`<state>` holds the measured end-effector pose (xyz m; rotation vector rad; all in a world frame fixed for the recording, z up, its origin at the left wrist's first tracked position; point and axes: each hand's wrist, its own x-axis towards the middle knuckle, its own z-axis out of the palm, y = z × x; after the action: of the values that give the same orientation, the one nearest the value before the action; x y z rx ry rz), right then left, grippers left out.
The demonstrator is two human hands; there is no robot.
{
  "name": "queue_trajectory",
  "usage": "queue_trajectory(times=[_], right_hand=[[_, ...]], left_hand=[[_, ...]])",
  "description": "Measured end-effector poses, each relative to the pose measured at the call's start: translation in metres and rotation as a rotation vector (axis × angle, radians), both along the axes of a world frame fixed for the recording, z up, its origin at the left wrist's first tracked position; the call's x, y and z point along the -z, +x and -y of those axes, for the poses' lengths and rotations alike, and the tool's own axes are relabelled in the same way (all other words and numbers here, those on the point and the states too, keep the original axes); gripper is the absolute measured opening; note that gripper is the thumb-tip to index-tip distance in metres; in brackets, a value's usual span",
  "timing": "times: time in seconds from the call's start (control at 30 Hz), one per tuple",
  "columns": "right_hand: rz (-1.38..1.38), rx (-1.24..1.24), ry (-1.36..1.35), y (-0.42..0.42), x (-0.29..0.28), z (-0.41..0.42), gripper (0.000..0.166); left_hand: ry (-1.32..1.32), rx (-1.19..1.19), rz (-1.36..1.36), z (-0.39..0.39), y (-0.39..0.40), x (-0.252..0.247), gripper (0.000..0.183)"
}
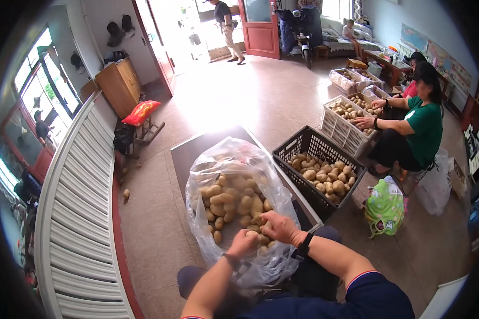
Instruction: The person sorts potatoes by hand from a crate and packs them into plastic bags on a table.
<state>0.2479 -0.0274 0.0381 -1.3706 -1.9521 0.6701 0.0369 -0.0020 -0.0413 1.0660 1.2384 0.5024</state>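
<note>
In front of me a clear plastic bag (pixel 201 239) gapes wide, with many small potatoes (pixel 227 201) heaped inside. Its near side drapes towards my lap. My left hand (pixel 241 242) is curled around a potato (pixel 252 233) at the near end of the heap. Just to its right, my right hand (pixel 280 226) grips another potato (pixel 266 226), partly hidden by its fingers. A dark band circles each wrist. Beyond the bag on the right stands a black plastic crate (pixel 277 157), partly filled with larger potatoes (pixel 323 175).
Under the bag is a low board (pixel 181 159). A co-worker (pixel 421 119) sits at right, hands in white crates (pixel 341 133) of potatoes. A green patterned bag (pixel 385 205) lies on the floor. A white radiator (pixel 80 215) runs along the left. One loose potato (pixel 126 194) is on the floor.
</note>
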Motion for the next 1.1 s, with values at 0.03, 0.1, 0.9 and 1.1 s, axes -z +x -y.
queue_trajectory(times=[0.03, 0.1, 0.9, 1.1], right_hand=[[-0.002, -0.007, 0.002, -0.006, -0.001, 0.003, 0.038], [0.174, -0.144, 0.05, -0.015, -0.001, 0.009, 0.049], [0.001, -0.068, -0.041, -0.012, 0.049, -0.008, 0.048], [-0.021, -0.051, -0.083, -0.012, 0.046, -0.008, 0.046]], left_hand=[[0.002, -0.007, -0.002, -0.002, -0.002, 0.005, 0.039], [-0.078, 0.006, 0.166, -0.008, -0.005, 0.013, 0.032], [-0.208, -0.042, 0.509, 0.002, 0.005, -0.023, 0.031], [-0.184, -0.023, 0.443, 0.001, 0.001, -0.022, 0.03]])
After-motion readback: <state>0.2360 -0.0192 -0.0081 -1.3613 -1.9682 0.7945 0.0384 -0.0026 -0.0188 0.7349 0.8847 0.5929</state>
